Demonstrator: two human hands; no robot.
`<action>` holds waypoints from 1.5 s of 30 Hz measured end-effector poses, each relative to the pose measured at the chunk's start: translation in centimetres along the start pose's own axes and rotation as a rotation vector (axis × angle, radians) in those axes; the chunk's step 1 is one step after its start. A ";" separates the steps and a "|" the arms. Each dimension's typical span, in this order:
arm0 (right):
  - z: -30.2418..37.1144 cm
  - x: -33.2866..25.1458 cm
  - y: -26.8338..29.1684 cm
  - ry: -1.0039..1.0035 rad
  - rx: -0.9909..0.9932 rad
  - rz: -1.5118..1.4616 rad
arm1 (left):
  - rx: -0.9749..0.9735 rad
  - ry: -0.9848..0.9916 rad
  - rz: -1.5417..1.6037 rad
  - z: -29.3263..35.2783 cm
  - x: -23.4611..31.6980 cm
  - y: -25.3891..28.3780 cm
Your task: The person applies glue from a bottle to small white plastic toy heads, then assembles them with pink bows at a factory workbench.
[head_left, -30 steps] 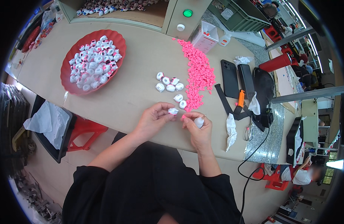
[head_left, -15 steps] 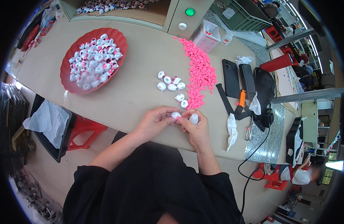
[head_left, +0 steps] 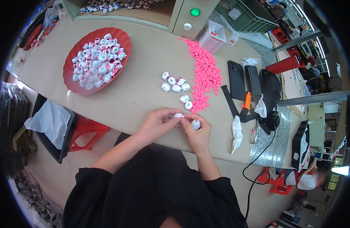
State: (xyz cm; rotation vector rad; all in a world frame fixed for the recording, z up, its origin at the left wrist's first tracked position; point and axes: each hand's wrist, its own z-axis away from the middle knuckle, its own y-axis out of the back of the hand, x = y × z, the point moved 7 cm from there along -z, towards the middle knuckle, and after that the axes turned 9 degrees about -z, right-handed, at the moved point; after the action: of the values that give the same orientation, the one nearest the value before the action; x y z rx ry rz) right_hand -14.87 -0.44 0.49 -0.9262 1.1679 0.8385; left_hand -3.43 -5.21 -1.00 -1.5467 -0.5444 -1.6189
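Observation:
Near the table's front edge, my left hand (head_left: 161, 122) is closed, pinching a small white toy part (head_left: 178, 115) at its fingertips. My right hand (head_left: 198, 131) is closed round a small white squeeze bottle (head_left: 196, 124) with a narrow tip. Its thumb and forefinger also meet the white part, where a bit of pink shows; my fingers hide most of it. Several similar white parts with pink and dark marks (head_left: 176, 88) lie just beyond my hands. Beside them stretches a long heap of small pink pieces (head_left: 206, 72).
A red scalloped bowl (head_left: 125, 41) at the left holds many white parts. Toward the right lie a black phone (head_left: 236, 79), a black case (head_left: 253, 83), an orange-handled tool (head_left: 247, 99), scissors (head_left: 255, 135) and crumpled tissue (head_left: 237, 135). A white box (head_left: 211, 38) stands behind the pink heap.
My right thumb and forefinger have shifted slightly on the white part. The squeeze bottle has tilted, and its tip shows more. The view has moved a little.

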 end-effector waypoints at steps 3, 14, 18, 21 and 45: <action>0.1 0.0 0.0 0.007 -0.004 0.005 | 0.017 0.008 -0.011 -0.1 -0.1 0.0; 0.5 -1.4 -0.7 0.419 -0.059 0.183 | 0.064 0.031 -0.020 -0.1 -0.7 0.2; 1.0 -2.4 -1.4 0.564 -0.078 0.290 | 0.079 0.044 0.040 0.0 -0.5 0.2; 1.0 -2.4 -1.5 0.586 -0.067 0.311 | 0.082 0.049 0.033 -0.2 -0.7 0.3; -0.5 -0.2 1.8 0.070 0.051 -0.694 | 0.948 -0.624 -1.710 1.2 13.2 11.3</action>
State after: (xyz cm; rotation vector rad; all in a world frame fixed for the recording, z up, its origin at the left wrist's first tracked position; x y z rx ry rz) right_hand -16.77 -0.20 0.36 -1.2207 0.8284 0.2143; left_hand 7.34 -14.19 9.37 -0.5563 -2.9690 -1.2346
